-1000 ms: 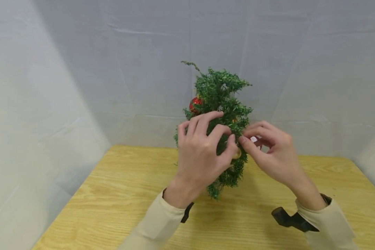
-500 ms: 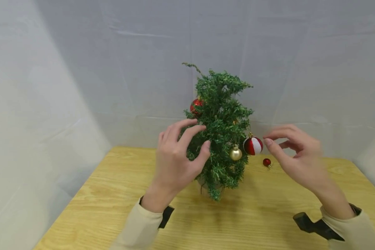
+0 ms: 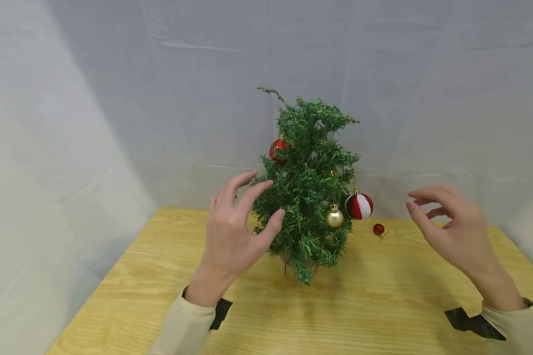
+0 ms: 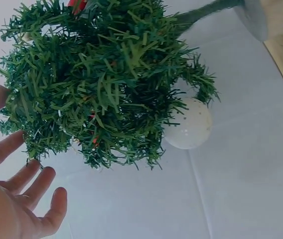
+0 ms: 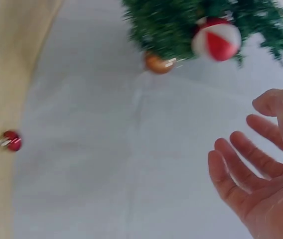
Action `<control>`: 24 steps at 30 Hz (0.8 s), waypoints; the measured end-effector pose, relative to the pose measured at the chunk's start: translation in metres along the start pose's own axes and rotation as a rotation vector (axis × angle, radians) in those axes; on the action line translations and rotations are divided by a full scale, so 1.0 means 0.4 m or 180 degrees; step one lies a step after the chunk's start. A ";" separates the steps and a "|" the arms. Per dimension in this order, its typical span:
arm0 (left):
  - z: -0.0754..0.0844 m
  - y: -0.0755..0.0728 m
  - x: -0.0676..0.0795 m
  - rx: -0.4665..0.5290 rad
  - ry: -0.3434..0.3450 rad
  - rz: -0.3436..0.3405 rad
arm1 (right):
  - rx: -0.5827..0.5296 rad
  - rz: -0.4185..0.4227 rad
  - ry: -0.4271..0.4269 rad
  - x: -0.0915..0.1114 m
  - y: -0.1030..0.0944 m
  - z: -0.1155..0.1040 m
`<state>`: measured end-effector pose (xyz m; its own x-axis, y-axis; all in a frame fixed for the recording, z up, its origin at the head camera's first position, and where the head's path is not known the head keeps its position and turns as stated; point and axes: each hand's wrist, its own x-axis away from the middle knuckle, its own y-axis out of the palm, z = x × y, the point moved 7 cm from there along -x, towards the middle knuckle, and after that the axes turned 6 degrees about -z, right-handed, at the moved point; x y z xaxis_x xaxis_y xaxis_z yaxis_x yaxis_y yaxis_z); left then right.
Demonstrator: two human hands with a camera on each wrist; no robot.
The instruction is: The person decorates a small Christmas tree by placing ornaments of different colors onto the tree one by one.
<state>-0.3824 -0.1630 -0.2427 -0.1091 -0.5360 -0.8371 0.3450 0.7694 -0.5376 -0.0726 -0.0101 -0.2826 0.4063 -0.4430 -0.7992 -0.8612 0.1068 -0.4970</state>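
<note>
A small artificial Christmas tree (image 3: 306,182) stands on the table. On its right side hang a red-and-white ball ornament (image 3: 359,206) and a smaller gold ball (image 3: 334,217); a red glittery ball (image 3: 278,150) sits at its upper left. My left hand (image 3: 237,231), fingers spread and loosely bent, is beside the tree's left side and holds nothing. Over to the right, my right hand (image 3: 455,227) is apart from the tree, its relaxed fingers around nothing. The left wrist view also has a white ball (image 4: 189,124) among the branches.
A small red ball ornament (image 3: 379,230) lies on the wooden table (image 3: 182,276), right of the tree. In the right wrist view an orange-brown ball (image 5: 159,63) hangs under the branches. A pale sheet (image 3: 195,98) hangs behind the table.
Both hands have drawn back from the tree, the left to the left and the right to the right. The red-and-white ball, mostly hidden behind the right fingers before, now hangs free.
</note>
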 end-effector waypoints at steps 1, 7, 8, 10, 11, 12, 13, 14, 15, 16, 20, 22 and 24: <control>0.000 0.000 0.002 0.0002 0.0025 0.0003 | 0.0041 -0.0014 -0.0036 0.005 0.003 0.011; 0.000 0.009 0.012 0.0056 0.0088 -0.0037 | 0.0227 -0.0135 -0.0093 0.040 0.039 0.094; -0.001 0.010 0.014 0.0075 0.0078 -0.0047 | 0.0244 -0.0155 -0.0077 0.045 0.046 0.107; -0.002 0.013 0.016 0.0093 0.0059 -0.0067 | 0.0293 -0.0162 -0.0097 0.054 0.057 0.132; -0.003 0.014 0.017 0.0102 0.0052 -0.0073 | 0.0333 -0.0197 -0.0094 0.058 0.063 0.143; -0.004 0.015 0.018 0.0108 0.0044 -0.0079 | 0.0374 -0.0229 -0.0105 0.061 0.068 0.153; -0.004 0.016 0.018 0.0108 0.0040 -0.0083 | 0.0415 -0.0272 -0.0121 0.064 0.074 0.162; -0.004 0.017 0.019 0.0108 0.0041 -0.0087 | 0.0468 -0.0316 -0.0147 0.067 0.080 0.171; -0.005 0.017 0.019 0.0104 0.0043 -0.0091 | 0.0526 -0.0358 -0.0188 0.069 0.086 0.178; -0.005 0.018 0.019 0.0102 0.0044 -0.0097 | 0.0583 -0.0401 -0.0223 0.072 0.093 0.185; -0.006 0.019 0.021 0.0102 0.0044 -0.0109 | 0.0810 -0.0599 -0.0401 0.085 0.124 0.210; -0.007 0.019 0.023 0.0097 0.0038 -0.0115 | 0.0917 -0.0726 -0.0495 0.092 0.143 0.220; -0.007 0.019 0.023 0.0089 0.0044 -0.0113 | 0.0994 -0.0898 -0.0550 0.098 0.163 0.229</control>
<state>-0.3834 -0.1611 -0.2550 -0.1344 -0.5577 -0.8191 0.3664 0.7400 -0.5640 -0.0848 0.0612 -0.3773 0.6797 -0.3411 -0.6494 -0.5869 0.2783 -0.7604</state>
